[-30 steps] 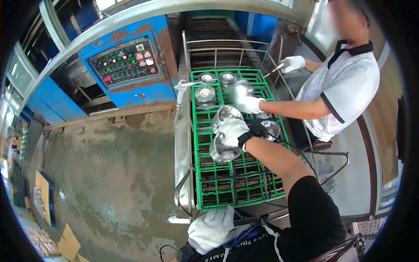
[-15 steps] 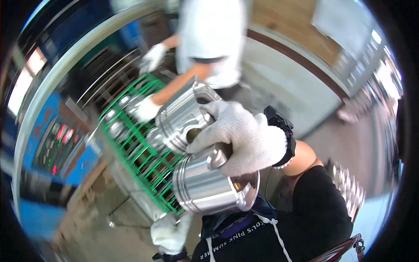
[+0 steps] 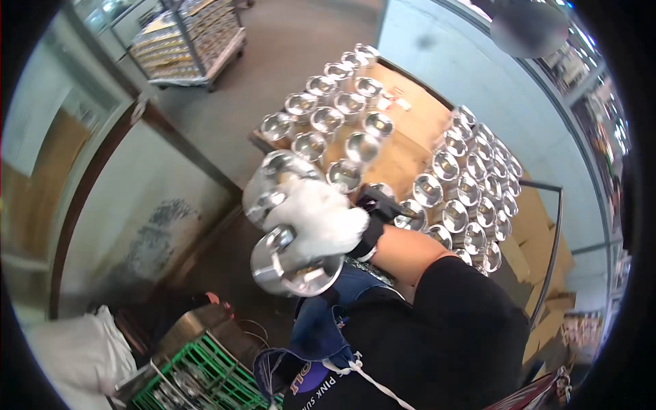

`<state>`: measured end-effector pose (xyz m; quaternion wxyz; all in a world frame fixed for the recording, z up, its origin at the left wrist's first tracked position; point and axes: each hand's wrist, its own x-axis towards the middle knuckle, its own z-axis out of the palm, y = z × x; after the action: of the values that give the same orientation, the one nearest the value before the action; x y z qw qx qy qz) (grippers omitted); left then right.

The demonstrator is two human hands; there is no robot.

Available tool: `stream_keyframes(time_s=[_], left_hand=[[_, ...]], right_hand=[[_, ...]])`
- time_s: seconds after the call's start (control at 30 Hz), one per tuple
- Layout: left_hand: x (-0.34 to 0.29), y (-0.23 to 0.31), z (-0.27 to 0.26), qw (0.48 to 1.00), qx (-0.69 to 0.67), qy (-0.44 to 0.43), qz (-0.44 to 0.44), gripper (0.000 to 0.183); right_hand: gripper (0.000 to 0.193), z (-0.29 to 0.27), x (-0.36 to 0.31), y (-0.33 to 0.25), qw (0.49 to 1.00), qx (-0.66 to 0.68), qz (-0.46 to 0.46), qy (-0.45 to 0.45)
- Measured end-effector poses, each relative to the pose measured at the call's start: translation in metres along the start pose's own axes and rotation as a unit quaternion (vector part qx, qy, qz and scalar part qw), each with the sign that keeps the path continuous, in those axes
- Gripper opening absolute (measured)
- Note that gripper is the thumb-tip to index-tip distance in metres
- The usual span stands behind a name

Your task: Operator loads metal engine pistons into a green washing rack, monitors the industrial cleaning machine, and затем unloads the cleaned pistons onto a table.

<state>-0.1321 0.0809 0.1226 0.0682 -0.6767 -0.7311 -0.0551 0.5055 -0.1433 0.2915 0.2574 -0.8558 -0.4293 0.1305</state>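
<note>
My right hand (image 3: 311, 217), in a white knitted glove, is closed on two shiny metal pistons. The upper piston (image 3: 254, 188) and the lower piston (image 3: 268, 265) sit side by side, their open skirts facing up and toward my body. A black device is strapped at that wrist. Past the hand, rows of similar pistons (image 3: 327, 119) stand on a cardboard-covered surface (image 3: 403, 154), the nearest ones close beside my fingers and wrist. A second block of pistons (image 3: 468, 188) stands to the right. My left hand is out of view.
A green wire crate (image 3: 198, 372) with metal parts lies low at the left, near a person's white clothing (image 3: 78, 355). A pale panel (image 3: 160, 205) rises at the left. A loaded trolley (image 3: 195, 44) stands far back. A metal rail (image 3: 552, 253) bends at the right.
My view has turned right, from the crate and co-worker to the rows of pistons. The right hand still grips both pistons. My left hand has left the picture.
</note>
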Motion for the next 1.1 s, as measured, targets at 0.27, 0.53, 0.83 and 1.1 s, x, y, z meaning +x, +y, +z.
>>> stream_keyframes(time_s=[0.27, 0.53, 0.83, 1.1], left_hand=[[0.01, 0.125, -0.082, 0.989, 0.029, -0.114, -0.093, 0.079], [-0.01, 0.166, -0.12, 0.97, 0.029, -0.175, -0.168, 0.079], [0.015, 0.031, -0.089, 0.895, -0.391, -0.212, 0.02, 0.072], [-0.037, 0.204, -0.145, 0.982, -0.046, -0.106, -0.15, 0.055]], right_hand=[[0.032, -0.056, -0.055, 0.216, 0.927, -0.116, 0.334, 0.124], [0.03, -0.023, -0.066, 0.374, 0.859, -0.224, 0.458, 0.036], [0.039, 0.047, -0.019, 0.424, 0.86, -0.231, 0.424, -0.164], [0.063, 0.035, -0.045, 0.424, 0.879, -0.27, 0.372, -0.129]])
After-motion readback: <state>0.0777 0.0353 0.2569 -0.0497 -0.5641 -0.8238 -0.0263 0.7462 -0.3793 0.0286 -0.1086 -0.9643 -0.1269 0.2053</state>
